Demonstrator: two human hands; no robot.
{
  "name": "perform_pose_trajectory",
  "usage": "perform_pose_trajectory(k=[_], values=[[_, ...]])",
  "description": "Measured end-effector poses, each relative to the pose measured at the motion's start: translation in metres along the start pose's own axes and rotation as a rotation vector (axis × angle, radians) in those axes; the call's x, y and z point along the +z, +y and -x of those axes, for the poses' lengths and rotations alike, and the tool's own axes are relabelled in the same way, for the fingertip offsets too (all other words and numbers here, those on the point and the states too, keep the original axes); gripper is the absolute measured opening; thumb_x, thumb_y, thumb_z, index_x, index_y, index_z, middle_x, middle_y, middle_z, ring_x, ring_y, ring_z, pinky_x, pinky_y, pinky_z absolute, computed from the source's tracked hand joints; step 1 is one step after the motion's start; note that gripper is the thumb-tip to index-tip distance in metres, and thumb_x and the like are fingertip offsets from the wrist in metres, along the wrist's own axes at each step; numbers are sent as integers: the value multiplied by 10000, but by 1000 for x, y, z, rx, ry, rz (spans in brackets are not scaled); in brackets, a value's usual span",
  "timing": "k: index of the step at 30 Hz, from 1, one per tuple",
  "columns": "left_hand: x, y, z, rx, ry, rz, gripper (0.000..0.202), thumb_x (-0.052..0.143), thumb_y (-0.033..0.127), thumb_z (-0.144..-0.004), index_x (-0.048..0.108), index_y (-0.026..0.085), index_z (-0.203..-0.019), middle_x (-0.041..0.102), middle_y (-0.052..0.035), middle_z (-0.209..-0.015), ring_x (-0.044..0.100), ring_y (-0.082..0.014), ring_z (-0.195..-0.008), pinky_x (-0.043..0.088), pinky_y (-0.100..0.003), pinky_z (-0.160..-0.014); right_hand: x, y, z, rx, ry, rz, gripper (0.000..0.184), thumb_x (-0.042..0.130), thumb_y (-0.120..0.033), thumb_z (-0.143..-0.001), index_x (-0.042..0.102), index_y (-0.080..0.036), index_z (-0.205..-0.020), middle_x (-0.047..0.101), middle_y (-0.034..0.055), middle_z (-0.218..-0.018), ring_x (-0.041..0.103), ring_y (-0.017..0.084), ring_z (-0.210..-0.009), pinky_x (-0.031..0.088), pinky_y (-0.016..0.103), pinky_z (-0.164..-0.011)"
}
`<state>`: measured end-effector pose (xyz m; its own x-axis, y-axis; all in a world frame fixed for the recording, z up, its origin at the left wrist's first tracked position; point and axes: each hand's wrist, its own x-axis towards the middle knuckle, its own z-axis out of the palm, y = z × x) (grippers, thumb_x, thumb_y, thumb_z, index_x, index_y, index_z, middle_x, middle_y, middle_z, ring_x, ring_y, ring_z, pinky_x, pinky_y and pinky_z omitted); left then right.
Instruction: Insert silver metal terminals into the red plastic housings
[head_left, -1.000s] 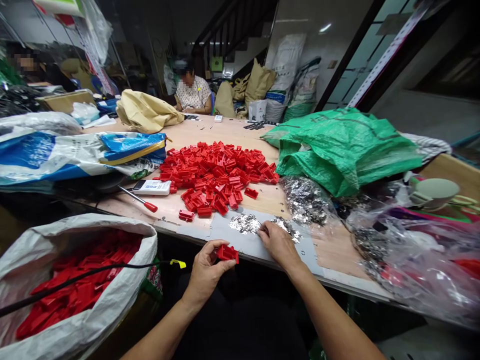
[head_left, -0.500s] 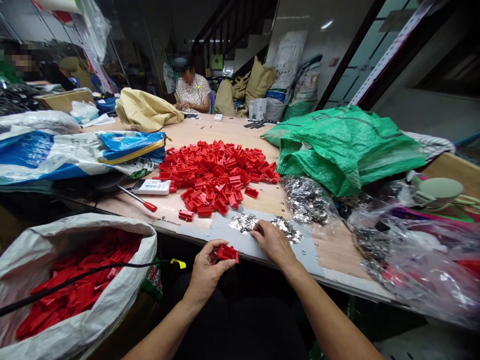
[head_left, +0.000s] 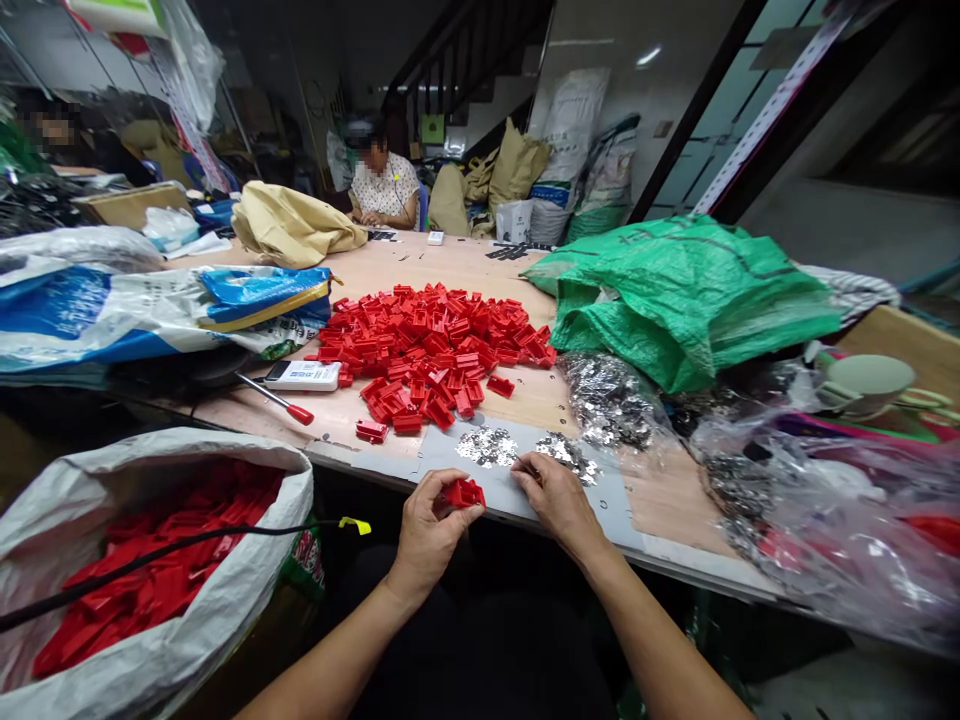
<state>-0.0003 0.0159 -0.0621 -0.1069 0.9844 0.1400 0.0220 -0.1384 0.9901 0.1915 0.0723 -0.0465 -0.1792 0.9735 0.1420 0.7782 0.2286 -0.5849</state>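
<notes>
We're in a pretty cramped workshop, tbh. A staircase with a dark railing (head_left: 465, 60) climbs away at the back, right beside a white wall (head_left: 592, 40) with a bright ceiling light (head_left: 649, 58) up near the top. Off to our right there's a dark-framed glass partition (head_left: 694, 130). Stuffed woven sacks (head_left: 574, 130) and tan sacks (head_left: 517, 165) are piled up at the far end, past our long wooden table (head_left: 480, 265), and the corners look fairly dim.

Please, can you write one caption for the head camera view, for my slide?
Left hand holds a red plastic part; right hand touches small silver metal pieces.
</notes>
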Motion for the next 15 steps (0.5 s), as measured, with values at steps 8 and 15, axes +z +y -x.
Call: perform_pose_trajectory(k=[8, 15], values=[[10, 3, 0, 146, -7, -59, 260, 719, 248, -719, 658, 223, -970, 633, -48, -932, 610, -187, -856, 503, -287, -759, 11, -26, 14, 188, -71, -725, 243, 628, -425, -746, 573, -189, -763, 530, -32, -629, 486, 113, -538, 419, 234, -515], [11, 8, 2, 191, 9, -79, 252, 712, 254, -734, 641, 219, -973, 636, -54, -940, 615, -191, -869, 501, -298, -773, 19, -34, 23, 103, 10, -623, 203, 589, -377, -804, 645, -191, -862, 676, 43, -853, 610, 189, -797, 483, 300, -741]])
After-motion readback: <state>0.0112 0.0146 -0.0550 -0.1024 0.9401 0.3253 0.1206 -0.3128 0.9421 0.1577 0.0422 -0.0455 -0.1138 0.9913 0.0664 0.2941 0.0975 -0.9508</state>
